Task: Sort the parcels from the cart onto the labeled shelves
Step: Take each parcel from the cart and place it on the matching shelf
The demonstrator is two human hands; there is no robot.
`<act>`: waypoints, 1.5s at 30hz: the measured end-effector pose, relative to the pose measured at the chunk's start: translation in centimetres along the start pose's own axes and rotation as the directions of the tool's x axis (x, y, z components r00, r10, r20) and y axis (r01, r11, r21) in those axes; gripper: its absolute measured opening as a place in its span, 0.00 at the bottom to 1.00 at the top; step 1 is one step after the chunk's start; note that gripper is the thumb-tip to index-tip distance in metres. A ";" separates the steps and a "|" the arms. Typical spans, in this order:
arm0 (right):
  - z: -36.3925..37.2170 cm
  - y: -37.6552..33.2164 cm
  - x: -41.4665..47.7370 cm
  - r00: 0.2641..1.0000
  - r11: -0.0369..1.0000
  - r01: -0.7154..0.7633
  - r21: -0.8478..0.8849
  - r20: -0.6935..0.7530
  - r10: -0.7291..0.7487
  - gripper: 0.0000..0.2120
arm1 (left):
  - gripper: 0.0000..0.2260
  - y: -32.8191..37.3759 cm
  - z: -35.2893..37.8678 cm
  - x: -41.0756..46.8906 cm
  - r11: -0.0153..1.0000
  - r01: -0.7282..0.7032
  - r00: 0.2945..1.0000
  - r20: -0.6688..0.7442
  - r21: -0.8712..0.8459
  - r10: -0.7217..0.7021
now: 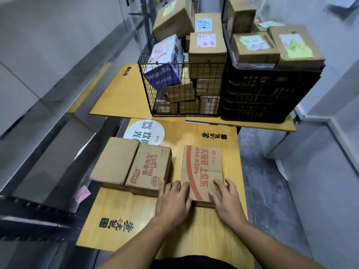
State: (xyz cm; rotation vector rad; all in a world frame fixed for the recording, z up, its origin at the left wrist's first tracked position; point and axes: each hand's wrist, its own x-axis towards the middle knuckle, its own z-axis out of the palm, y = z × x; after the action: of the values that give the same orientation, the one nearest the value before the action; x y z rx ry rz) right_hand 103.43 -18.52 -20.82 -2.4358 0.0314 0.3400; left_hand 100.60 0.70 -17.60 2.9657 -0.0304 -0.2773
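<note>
Pressed left hand (172, 200) and right hand (227, 202) onto near end of red-printed parcel (202, 167), fingers spread, almost straight, gripping nothing, parcel lying flat on wooden board (194, 230) just beside two other boxes (149, 169). Judged sorting barely begun, with wire basket (147, 90) and black crate (262, 94) farther back heaped with labelled parcels (206, 45) and no parcel visibly placed on any shelf.

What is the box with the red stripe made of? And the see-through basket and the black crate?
Box with the red stripe: matte brown cardboard, with a flap seam. Basket: thin black wire, likely coated metal, open grid. Black crate: probably moulded plastic, judging by its slotted walls.
</note>
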 end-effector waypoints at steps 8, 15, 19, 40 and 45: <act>-1.0 -1.4 -0.4 0.997 0.953 -0.015 0.301 -0.069 0.037 0.22 | 0.22 -0.4 0.1 -0.6 0.931 -0.039 0.988 -0.154 -0.363 -0.019; -2.3 -2.8 -0.8 0.994 0.825 0.080 0.560 -0.106 -0.024 0.21 | 0.16 -0.7 -3.1 -1.0 0.612 -0.229 0.906 -0.396 -0.757 -0.151; -3.2 -3.3 -1.0 0.993 0.720 0.113 0.685 -0.097 -0.064 0.21 | 0.15 -1.4 -4.8 -1.0 0.544 -0.233 0.875 -0.418 -0.806 -0.245; -4.7 -8.0 -1.2 0.977 0.559 0.021 0.829 0.100 -0.186 0.19 | 0.17 -0.4 -5.5 -0.4 0.250 -0.146 0.963 -0.196 -0.957 -0.187; -5.8 -7.5 -1.0 0.976 0.381 -0.006 0.925 0.087 -0.198 0.24 | 0.16 -0.8 -5.3 0.1 0.375 -0.091 0.939 -0.205 -0.923 -0.278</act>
State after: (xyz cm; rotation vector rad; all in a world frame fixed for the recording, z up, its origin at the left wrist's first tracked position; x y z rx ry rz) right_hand 104.66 -16.41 -11.60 -1.2313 -0.0066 0.3585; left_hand 101.69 2.34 -12.64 1.7907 0.2625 0.1813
